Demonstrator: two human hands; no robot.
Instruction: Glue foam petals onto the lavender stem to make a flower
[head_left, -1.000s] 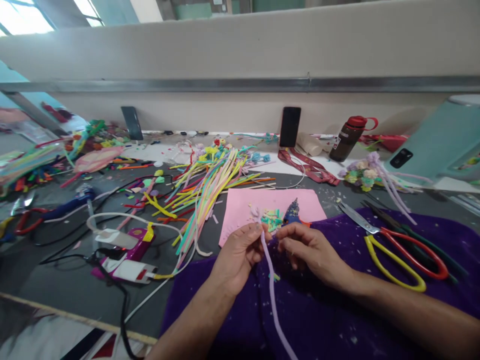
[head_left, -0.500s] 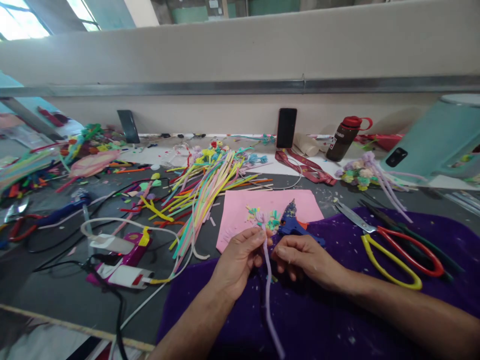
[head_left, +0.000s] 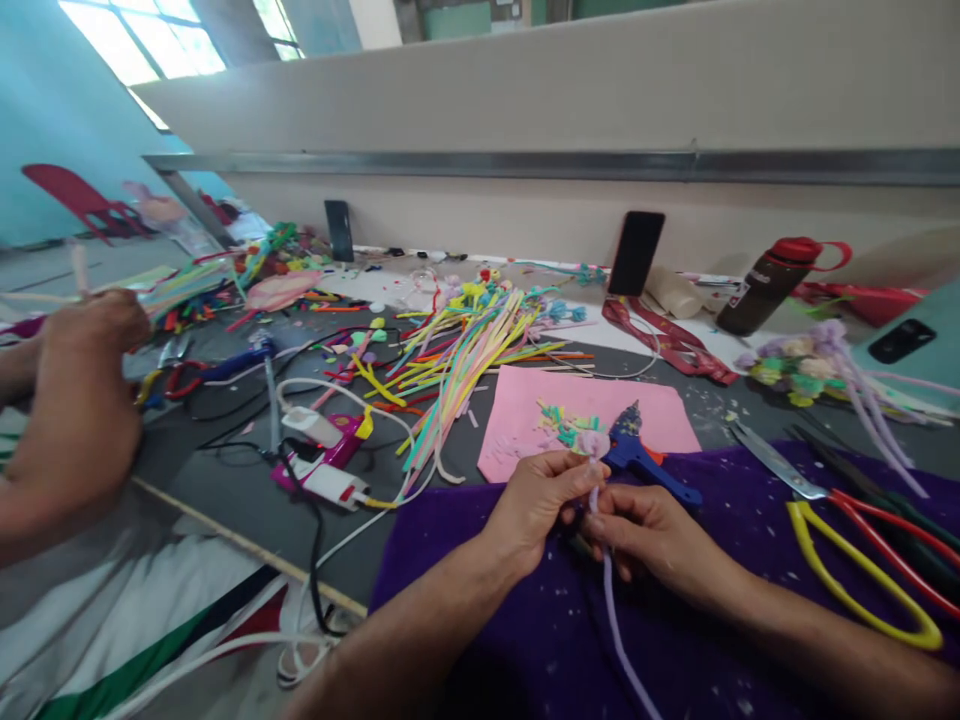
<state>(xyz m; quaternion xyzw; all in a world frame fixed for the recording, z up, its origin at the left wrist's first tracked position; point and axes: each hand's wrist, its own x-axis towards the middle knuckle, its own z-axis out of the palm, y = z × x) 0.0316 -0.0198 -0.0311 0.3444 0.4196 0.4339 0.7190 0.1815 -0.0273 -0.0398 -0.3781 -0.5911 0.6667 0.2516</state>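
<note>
Between the thumb and fingers of my left hand [head_left: 541,505] is the top of a lilac pipe cleaner [head_left: 616,620], just below a small fuzzy lilac flower head [head_left: 593,444]. My right hand [head_left: 649,530] pinches the same stem slightly lower, and its tail hangs down over the purple cloth [head_left: 517,600]. Behind the flower lies a pink sheet [head_left: 517,400] with small green and yellow clippings [head_left: 559,425] on it. A blue glue gun [head_left: 637,455] rests on the sheet's right part, its nozzle pointing away from me.
Scissors [head_left: 810,490] with red and yellow handles lie at right, beside finished flowers [head_left: 814,360]. A bundle of colourful pipe cleaners [head_left: 472,360] spreads behind a magenta power strip [head_left: 330,450] and cables. A bottle [head_left: 769,290] stands at the back. Another person's hand [head_left: 105,320] is at left.
The view has swung left, bringing another person's arm into sight. My right hand has come in to the stem beside my left hand. The fuzzy flower head now shows above my left fingers.
</note>
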